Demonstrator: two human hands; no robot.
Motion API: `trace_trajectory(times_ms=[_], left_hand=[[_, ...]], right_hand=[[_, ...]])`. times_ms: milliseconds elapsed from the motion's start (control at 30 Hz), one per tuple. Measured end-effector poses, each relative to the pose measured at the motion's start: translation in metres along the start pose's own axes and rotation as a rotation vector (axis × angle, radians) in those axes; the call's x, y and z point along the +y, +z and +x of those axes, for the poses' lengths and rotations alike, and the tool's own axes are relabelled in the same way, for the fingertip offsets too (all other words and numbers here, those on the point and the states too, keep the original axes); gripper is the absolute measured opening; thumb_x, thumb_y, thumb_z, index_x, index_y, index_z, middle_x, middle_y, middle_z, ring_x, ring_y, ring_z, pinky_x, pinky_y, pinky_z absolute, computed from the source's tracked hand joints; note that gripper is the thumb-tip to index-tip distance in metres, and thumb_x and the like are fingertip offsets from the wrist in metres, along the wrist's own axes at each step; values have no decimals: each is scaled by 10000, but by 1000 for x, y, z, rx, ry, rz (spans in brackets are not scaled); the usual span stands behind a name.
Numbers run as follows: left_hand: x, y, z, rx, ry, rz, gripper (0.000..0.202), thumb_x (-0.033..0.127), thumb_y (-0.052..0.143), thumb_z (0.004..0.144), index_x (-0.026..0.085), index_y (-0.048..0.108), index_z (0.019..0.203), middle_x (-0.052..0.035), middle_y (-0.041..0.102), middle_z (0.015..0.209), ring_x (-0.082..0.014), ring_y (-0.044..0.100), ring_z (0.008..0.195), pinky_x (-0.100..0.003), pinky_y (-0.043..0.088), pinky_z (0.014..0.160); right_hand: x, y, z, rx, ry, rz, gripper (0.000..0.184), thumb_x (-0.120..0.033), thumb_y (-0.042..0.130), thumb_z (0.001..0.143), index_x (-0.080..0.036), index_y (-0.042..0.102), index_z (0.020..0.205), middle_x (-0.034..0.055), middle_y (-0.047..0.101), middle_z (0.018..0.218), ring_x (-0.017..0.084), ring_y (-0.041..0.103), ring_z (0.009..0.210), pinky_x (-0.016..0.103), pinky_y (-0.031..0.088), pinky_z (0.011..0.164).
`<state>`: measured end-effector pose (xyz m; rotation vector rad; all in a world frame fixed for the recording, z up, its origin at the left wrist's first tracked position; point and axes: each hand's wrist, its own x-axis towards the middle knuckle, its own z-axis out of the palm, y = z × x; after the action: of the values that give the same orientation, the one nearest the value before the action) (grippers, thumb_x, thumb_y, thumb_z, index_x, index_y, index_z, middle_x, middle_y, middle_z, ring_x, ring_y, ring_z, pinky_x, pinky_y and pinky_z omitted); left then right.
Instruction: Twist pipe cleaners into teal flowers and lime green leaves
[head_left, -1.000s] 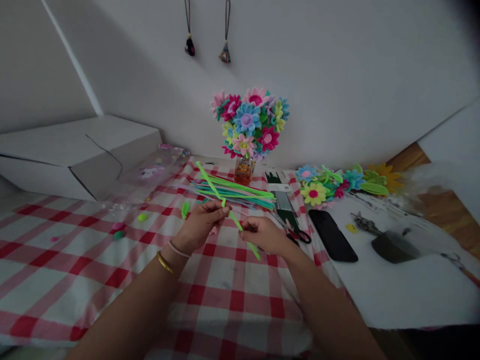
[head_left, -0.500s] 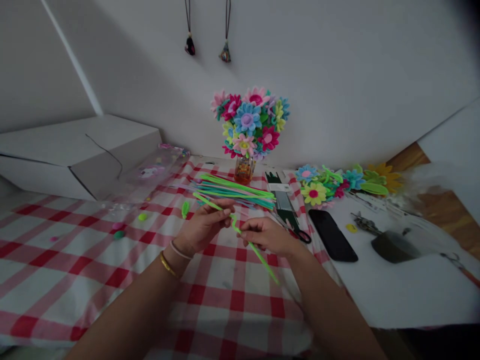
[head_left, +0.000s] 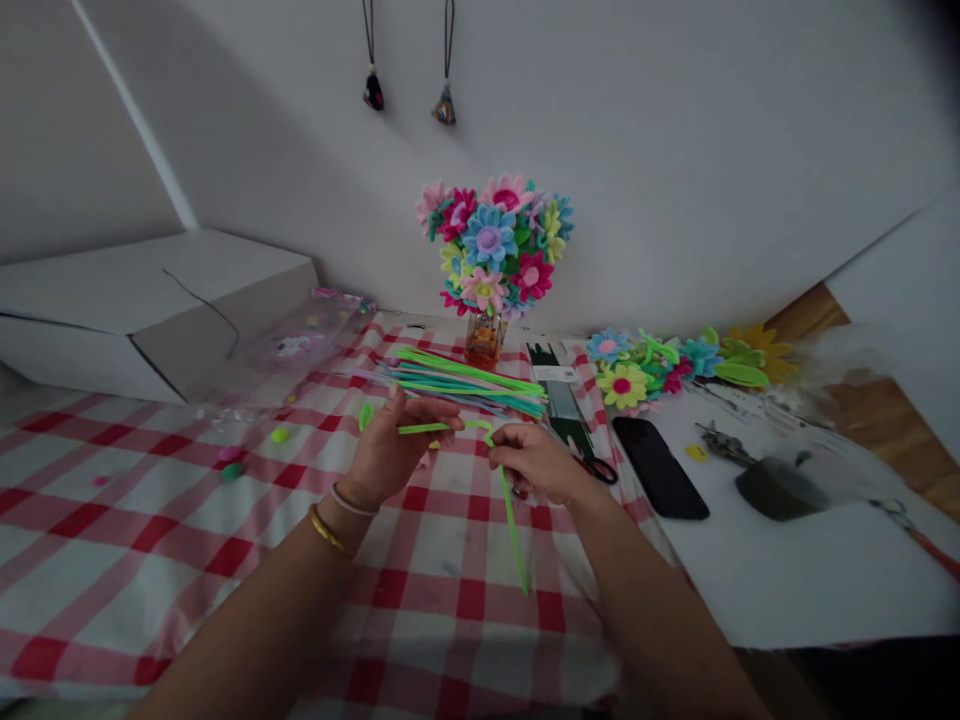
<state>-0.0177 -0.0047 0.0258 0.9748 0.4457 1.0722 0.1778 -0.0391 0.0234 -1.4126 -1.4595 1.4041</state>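
A bright green pipe cleaner (head_left: 512,530) stretches between my hands, with a bend near my right fingertips. My right hand (head_left: 534,462) pinches it at this bend, and its long free end hangs down toward the front of the table. Across my left hand (head_left: 397,435) lies the other end, with the fingers loosely curled over it and the thumb raised apart. Beyond my hands is a pile of green, teal and pale pipe cleaners (head_left: 465,382). A small looped green piece (head_left: 365,416) lies just behind my left hand.
A vase (head_left: 484,340) of fuzzy flowers (head_left: 491,240) stands at the back. To the right are scissors (head_left: 602,471), dark green stems (head_left: 561,400), a phone (head_left: 660,468), more flowers (head_left: 622,385) and a tape roll (head_left: 780,488). A white box (head_left: 157,300) and plastic bag (head_left: 292,345) lie left.
The pipe cleaner has gone from a diagonal line with a small kink to a sharp bend, its free end now hanging steeper. My left thumb has lifted off it. The view shifted slightly.
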Motion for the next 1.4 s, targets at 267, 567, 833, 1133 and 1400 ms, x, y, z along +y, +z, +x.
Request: trace_trajectory(times_ms=[267, 567, 833, 1133, 1400], left_hand=[[-6, -6, 7, 82, -125, 233, 331, 206, 676, 632, 171, 635, 959, -63, 674, 788, -139, 604, 614, -169, 364, 390], [-20, 2, 2, -147, -439, 349, 87, 203, 672, 598, 127, 654, 638, -90, 682, 670, -197, 634, 637, -250, 448, 529], [-17, 6, 0, -182, -577, 120, 150, 187, 687, 598, 86, 600, 665, -120, 679, 696, -216, 642, 625, -311, 453, 616], [-14, 8, 0, -160, -586, 145, 179, 193, 678, 586, 83, 575, 683, -121, 671, 707, -213, 636, 629, -272, 430, 550], [-18, 8, 2, -76, -531, 180, 128, 147, 654, 581, 99, 555, 648, -50, 626, 639, -85, 517, 464, -208, 363, 450]], right_hand=[[-1, -8, 5, 72, -18, 202, 176, -322, 603, 658, -175, 522, 712, -52, 514, 433, 72, 435, 313, 166, 314, 273], [-6, -6, 7, 289, -148, 532, 155, -249, 638, 609, -168, 528, 682, -49, 549, 458, 115, 551, 410, 251, 494, 420], [-8, -1, 5, 361, -260, 534, 169, -248, 660, 595, -155, 541, 670, -42, 575, 519, 126, 580, 435, 257, 511, 434], [-3, -5, 8, 387, -323, 474, 165, -255, 682, 604, -152, 596, 699, -26, 603, 562, 139, 614, 498, 284, 544, 508], [-4, -9, 7, 361, -315, 490, 168, -252, 693, 605, -153, 610, 712, -10, 630, 597, 155, 634, 548, 301, 547, 557]])
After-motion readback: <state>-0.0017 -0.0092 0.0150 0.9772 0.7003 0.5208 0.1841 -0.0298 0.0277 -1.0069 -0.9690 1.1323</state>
